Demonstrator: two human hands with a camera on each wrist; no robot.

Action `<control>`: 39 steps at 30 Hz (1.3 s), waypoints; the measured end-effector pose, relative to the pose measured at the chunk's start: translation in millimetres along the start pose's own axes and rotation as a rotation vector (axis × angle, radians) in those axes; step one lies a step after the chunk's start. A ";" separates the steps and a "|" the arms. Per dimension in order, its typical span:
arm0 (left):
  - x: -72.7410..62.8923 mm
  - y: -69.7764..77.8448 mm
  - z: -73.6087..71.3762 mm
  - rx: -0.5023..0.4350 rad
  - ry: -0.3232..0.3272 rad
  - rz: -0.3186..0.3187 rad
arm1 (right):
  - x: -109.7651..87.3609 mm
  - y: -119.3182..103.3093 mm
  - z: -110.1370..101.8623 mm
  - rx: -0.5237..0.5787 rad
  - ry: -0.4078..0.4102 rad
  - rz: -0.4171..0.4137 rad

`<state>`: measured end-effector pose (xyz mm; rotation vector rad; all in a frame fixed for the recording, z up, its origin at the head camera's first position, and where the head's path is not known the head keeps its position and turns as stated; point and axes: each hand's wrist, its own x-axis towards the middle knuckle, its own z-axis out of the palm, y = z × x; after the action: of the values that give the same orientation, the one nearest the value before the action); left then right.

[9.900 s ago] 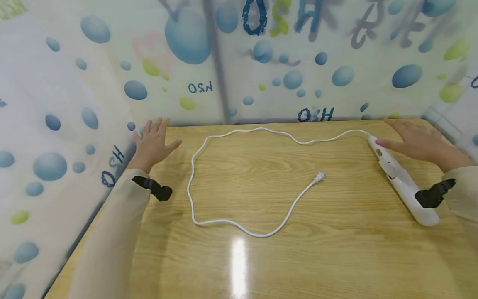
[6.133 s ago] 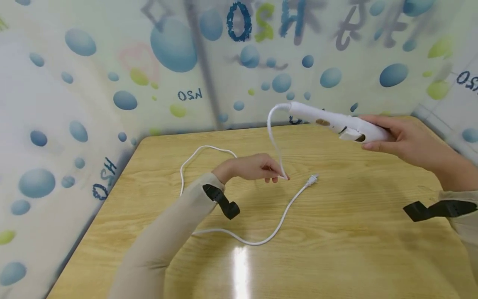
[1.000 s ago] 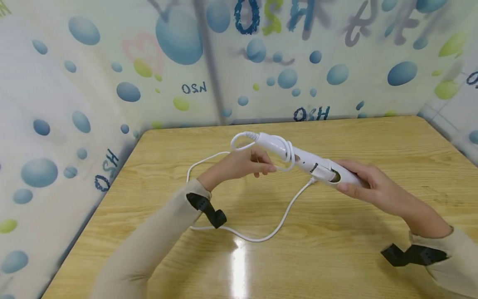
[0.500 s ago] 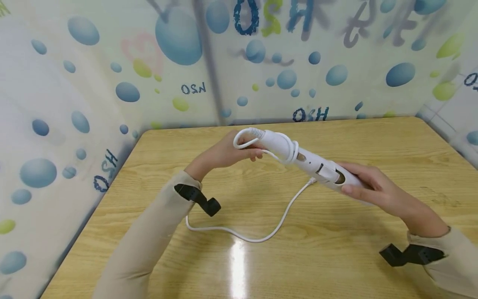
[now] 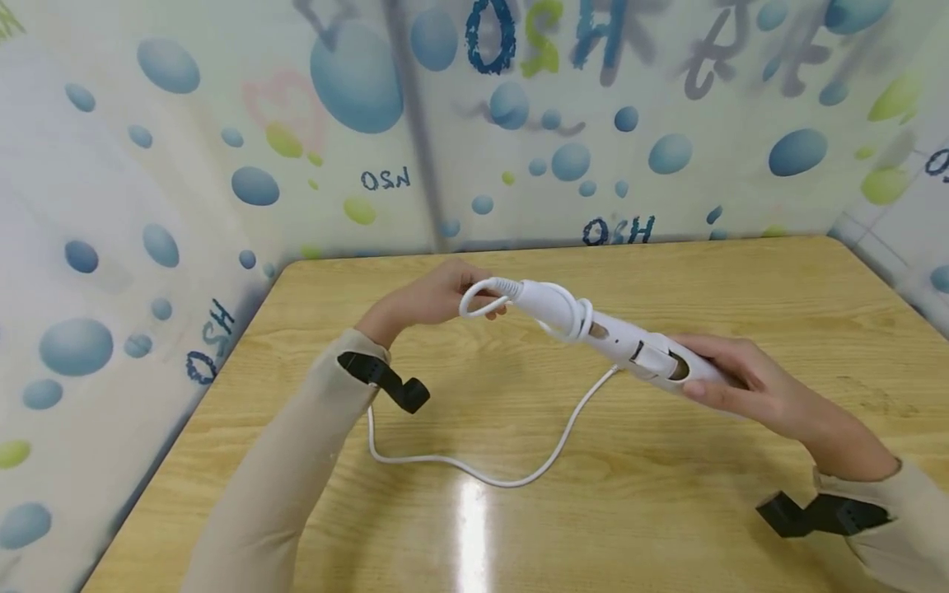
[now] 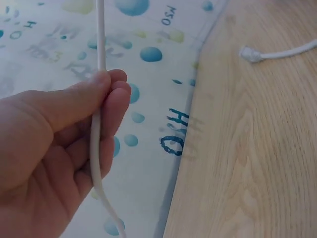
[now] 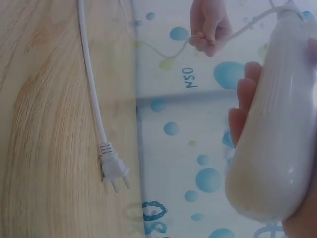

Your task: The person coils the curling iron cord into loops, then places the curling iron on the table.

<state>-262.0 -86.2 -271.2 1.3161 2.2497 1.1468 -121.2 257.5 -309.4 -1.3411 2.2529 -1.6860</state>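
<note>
My right hand [image 5: 771, 395] grips the rounded end of a white wand-shaped electric appliance [image 5: 619, 339], kind unclear, and holds it tilted above the table. Its white power cord [image 5: 549, 457] leaves the far end in a small loop and winds round the body in coils [image 5: 584, 319]. With thumb and fingertips, my left hand [image 5: 437, 295] pinches the cord just left of that end; the left wrist view has the cord [image 6: 100, 39] running across the palm. Lying on the table is the two-pronged plug [image 7: 114, 166], hidden behind the appliance in the head view.
The wooden table [image 5: 630, 527] bears the rest of the cord in a wide curve. A wall covering [image 5: 460, 123] with blue and green spots stands behind the table and along its left side. Black straps with cameras [image 5: 408, 394] sit on both wrists.
Earlier the appliance lay at the right with its cord spread out; it is now lifted with cord wound round it. In the last second my left hand has moved left along with the cord.
</note>
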 end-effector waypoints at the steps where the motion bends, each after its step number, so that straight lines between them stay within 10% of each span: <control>1: 0.9 0.3 -0.5 -0.006 0.003 -0.023 | -0.8 -0.8 0.1 0.001 -0.002 0.008; 8: 6.5 1.7 -0.8 0.128 0.026 -0.124 | -4.5 -5.4 2.2 -0.108 0.007 0.085; 16: 8.8 0.5 -8.9 0.139 -0.215 -0.080 | -6.8 -7.1 3.6 -0.163 -0.008 0.107; 26: 18.4 19.5 -13.5 0.332 0.013 -0.020 | -3.5 -9.8 4.8 -0.233 -0.054 0.140; 39: 10.5 92.1 -11.7 0.297 0.221 -0.042 | 2.3 -4.2 13.6 -0.376 -0.009 0.351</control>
<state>-219.5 -58.8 -192.6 1.2916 2.6797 1.0165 -113.5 245.4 -310.7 -0.9117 2.6970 -1.1863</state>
